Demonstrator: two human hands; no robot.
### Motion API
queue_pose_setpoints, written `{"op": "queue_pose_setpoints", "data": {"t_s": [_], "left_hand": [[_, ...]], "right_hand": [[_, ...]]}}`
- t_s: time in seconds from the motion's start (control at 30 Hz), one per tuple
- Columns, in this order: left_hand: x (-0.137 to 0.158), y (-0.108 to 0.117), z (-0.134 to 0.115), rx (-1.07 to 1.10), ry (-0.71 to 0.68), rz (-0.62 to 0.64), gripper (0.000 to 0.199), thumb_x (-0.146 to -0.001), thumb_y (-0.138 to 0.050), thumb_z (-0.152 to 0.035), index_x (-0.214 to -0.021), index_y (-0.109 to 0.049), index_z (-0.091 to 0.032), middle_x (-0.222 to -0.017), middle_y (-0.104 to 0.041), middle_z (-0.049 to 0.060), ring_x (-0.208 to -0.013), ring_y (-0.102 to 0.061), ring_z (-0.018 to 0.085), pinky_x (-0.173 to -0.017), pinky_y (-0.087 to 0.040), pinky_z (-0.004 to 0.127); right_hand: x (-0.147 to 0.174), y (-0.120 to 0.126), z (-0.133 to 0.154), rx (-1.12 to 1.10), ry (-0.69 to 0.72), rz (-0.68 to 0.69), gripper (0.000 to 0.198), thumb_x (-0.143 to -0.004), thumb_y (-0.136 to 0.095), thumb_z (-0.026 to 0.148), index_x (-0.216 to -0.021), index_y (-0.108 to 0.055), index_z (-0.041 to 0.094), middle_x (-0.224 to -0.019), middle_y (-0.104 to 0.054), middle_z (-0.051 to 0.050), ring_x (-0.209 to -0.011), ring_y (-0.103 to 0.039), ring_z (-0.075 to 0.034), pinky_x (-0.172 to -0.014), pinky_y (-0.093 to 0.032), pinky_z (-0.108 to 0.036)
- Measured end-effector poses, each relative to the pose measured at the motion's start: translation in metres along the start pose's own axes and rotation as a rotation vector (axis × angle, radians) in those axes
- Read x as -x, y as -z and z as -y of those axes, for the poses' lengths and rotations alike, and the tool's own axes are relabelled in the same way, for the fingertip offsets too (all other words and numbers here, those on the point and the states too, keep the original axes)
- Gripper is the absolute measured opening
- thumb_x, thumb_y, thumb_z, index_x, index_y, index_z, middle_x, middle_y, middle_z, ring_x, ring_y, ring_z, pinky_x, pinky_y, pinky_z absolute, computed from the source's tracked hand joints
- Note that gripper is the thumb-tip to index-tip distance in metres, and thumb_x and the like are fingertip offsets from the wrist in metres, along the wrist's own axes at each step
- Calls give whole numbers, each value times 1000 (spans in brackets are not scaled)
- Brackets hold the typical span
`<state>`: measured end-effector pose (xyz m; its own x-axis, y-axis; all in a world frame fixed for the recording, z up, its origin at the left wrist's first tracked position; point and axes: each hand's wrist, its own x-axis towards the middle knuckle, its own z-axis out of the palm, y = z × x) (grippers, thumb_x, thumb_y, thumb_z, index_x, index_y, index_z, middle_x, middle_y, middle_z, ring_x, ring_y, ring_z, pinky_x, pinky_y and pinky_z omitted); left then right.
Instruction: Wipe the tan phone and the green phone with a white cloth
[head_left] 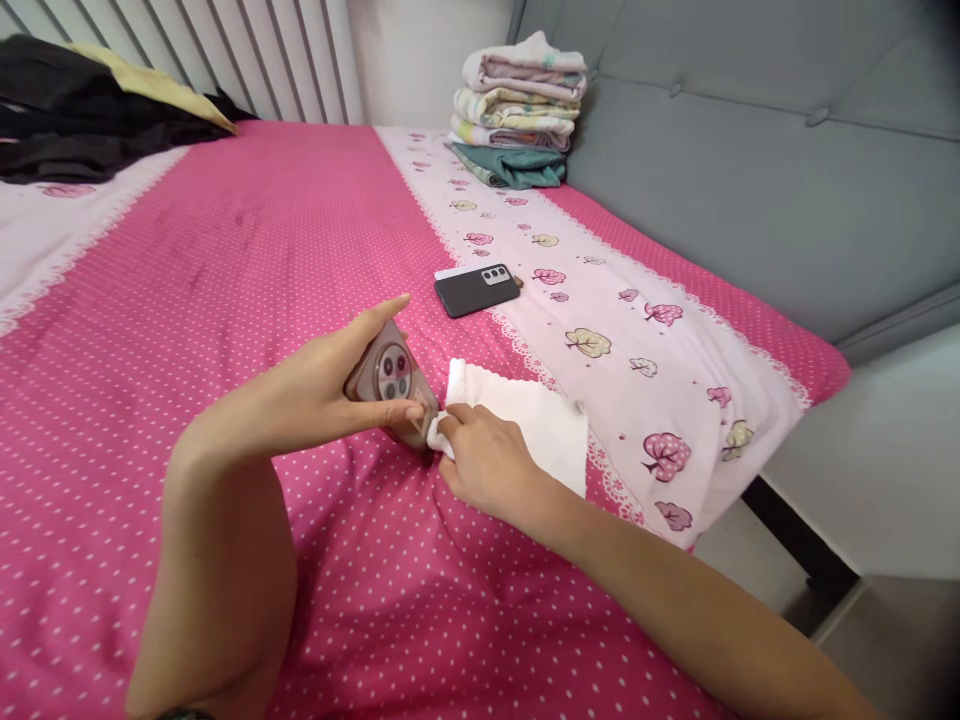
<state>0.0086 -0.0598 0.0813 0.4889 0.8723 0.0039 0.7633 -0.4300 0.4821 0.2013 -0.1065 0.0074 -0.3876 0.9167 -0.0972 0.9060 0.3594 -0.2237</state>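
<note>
My left hand (pixel 349 385) is closed round a smartphone (pixel 411 428) in a pinkish case, its round camera block facing up at me. The phone is tilted, its lower end close to the bed. Beside it, my right hand (pixel 480 455) pinches a bunched corner of a white cloth (pixel 536 420) against the phone's lower end. The rest of the cloth lies spread on the bed, partly under my right hand and forearm. A second phone, a black smartphone (pixel 476 292), lies back up just beyond the cloth, on top of something pale at its edge.
A pink dotted bedspread (pixel 300 230) with tree-print bands covers the bed. Folded clothes (pixel 521 105) are stacked at the back, against a grey padded headboard (pixel 735 160). Dark garments (pixel 67 110) lie at far left, near a white radiator (pixel 210 60). The bed's edge drops off at right.
</note>
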Motion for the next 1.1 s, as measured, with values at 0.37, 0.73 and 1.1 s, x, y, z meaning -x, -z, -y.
{"op": "queue_pose_setpoints", "data": {"t_s": [0.37,0.73,1.1], "left_hand": [[-1,0,0,3,-5,-9,98,-75,-58,-73,-154,-20,-29,-111,-64,7,-90,-65,29,-73,-51,35],[0,0,-1,-4,-37,-19,100,-76,-57,-73,-154,-21,-22,-123,-60,11,-94,-64,28,-85,-50,38],[0,0,-1,9,-22,-12,100,-75,-57,-72,-155,-19,-24,-129,-59,10,-101,-64,31,-89,-50,39]], "right_hand": [[2,0,1,-3,-6,5,32,-88,-47,22,-114,-63,14,-120,-62,-9,-105,-58,-26,-78,-51,-38],[1,1,1,-2,-14,6,32,-89,-47,23,-116,-62,14,-123,-61,-10,-107,-57,-26,-78,-51,-38],[2,1,2,2,-14,12,32,-89,-46,23,-116,-62,14,-123,-61,-10,-106,-57,-26,-78,-51,-38]]}}
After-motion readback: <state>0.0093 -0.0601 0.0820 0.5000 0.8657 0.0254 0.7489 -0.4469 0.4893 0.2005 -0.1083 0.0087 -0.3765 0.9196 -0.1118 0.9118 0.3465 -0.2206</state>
